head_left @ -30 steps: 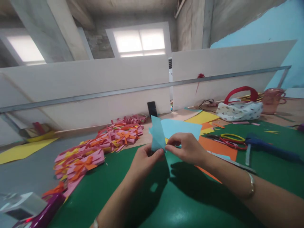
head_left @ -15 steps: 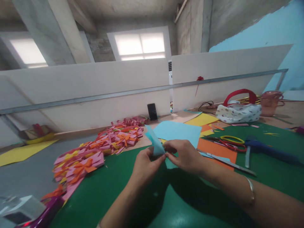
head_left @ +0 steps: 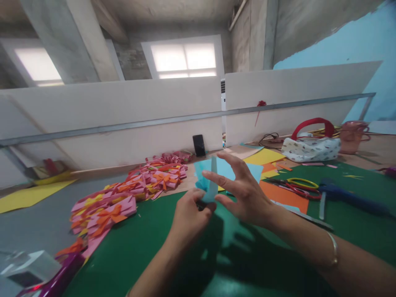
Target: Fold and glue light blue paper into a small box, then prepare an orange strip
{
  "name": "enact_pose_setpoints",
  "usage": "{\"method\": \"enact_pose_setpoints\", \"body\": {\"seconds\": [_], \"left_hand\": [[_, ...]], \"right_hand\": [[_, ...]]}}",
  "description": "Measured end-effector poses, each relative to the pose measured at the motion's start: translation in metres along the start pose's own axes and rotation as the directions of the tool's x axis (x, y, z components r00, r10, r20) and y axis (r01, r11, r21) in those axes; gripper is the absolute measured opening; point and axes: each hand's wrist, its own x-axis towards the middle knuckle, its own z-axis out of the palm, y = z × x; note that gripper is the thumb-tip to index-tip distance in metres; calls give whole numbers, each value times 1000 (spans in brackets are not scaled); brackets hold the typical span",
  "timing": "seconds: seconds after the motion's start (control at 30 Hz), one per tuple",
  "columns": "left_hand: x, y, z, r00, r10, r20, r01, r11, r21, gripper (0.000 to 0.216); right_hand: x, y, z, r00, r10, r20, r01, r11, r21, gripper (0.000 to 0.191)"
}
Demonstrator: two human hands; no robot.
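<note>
My left hand (head_left: 189, 215) is closed in a pinch on a small folded light-blue paper piece (head_left: 208, 181), held upright above the green mat (head_left: 148, 255). My right hand (head_left: 244, 189) hovers just right of the paper with its fingers spread apart, holding nothing; its fingertips are close to the paper's edge. A larger light-blue sheet (head_left: 252, 170) lies flat on the table behind both hands.
A pile of pink and orange paper bows (head_left: 123, 198) lies left. Orange (head_left: 283, 196) and yellow sheets (head_left: 262, 156), scissors (head_left: 297, 183), a blue glue gun (head_left: 346, 194), a phone (head_left: 199, 145), a patterned bag (head_left: 312, 146) and a pink cup (head_left: 354, 132) sit right. White partitions stand behind.
My right hand has let go of the blue paper and spread its fingers. My left hand keeps its pinch and the paper now stands more upright.
</note>
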Motion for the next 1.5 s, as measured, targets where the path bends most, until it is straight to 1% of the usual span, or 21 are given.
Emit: {"method": "enact_pose_setpoints", "body": {"seconds": [0.1, 0.23, 0.3, 0.4, 0.5, 0.57, 0.6, 0.67, 0.73, 0.8, 0.83, 0.87, 0.93, 1.0, 1.03, 1.1, 1.17, 1.27, 1.37, 1.43, 1.5], "left_hand": [[-2, 1, 2, 1000, -14, 28, 13, 1000, 11, 7], [-2, 1, 3, 999, -36, -17, 37, 997, 61, 6], [-1, 0, 2, 999, -10, -39, 13, 996, 90, 6], [-2, -3, 2, 998, 55, -30, -51, 991, 126, 12], [-4, -6, 2, 987, 158, 11, -158, 974, 163, 29], [-6, -7, 3, 966, 256, 34, -257, 951, 173, 37], [-6, -7, 3, 950, 309, 38, -310, 935, 170, 40], [-5, -6, 3, 917, 398, 17, -396, 907, 144, 45], [-3, -7, 2, 908, 413, -72, -404, 908, 113, 47], [0, -8, 1, 932, 304, -199, -291, 952, 93, 44], [1, -8, 1, 947, 214, -239, -200, 977, 78, 41], [2, -9, 1, 962, 118, -246, -109, 993, 51, 37], [5, -10, 1, 986, -55, -156, 44, 997, -69, 30], [6, -11, 3, 987, -162, -18, 153, 959, -239, 23], [7, -12, 4, 981, -193, 28, 192, 932, -307, 21], [7, -13, 6, 970, -234, 59, 239, 896, -374, 18], [8, -15, 8, 966, -254, 47, 253, 888, -384, 17], [8, -19, 11, 960, -279, 30, 266, 870, -414, 17], [9, -21, 13, 956, -291, 37, 276, 849, -450, 16], [9, -21, 14, 954, -296, 50, 283, 834, -473, 16], [9, -20, 15, 953, -297, 62, 288, 819, -496, 16]], "right_hand": [[1, 4, -3, 998, 49, 40, -49, 999, 6, 42], [1, 9, -3, 989, 139, 49, -142, 988, 59, 18], [2, 9, -5, 991, 122, 58, -125, 990, 59, 11], [2, 10, -6, 990, 23, 141, -29, 999, 38, 15], [0, 11, -4, 950, -24, 312, 9, 999, 50, 10], [-2, 12, 0, 920, -9, 391, -24, 997, 78, 7], [-2, 12, 2, 915, 10, 404, -54, 994, 97, 4], [-2, 15, 4, 919, 61, 389, -128, 980, 150, 3], [-1, 18, 5, 931, 101, 350, -190, 954, 230, 4], [0, 20, 5, 942, 137, 307, -238, 917, 321, 8], [1, 22, 5, 944, 166, 284, -265, 896, 356, 11], [1, 23, 6, 943, 199, 267, -294, 875, 385, 13], [1, 24, 7, 930, 260, 261, -353, 833, 427, 11], [-1, 24, 10, 908, 291, 301, -404, 795, 452, 6], [-1, 23, 12, 898, 298, 325, -426, 778, 462, 5], [-3, 23, 15, 877, 307, 370, -462, 751, 473, 7], [-4, 22, 17, 863, 311, 399, -482, 744, 463, 8], [-4, 25, 16, 852, 299, 430, -479, 778, 407, 12], [-2, 28, 12, 852, 330, 406, -474, 815, 333, 14], [-1, 28, 10, 846, 359, 394, -494, 806, 326, 14], [0, 27, 8, 824, 355, 441, -526, 769, 364, 15]]}}
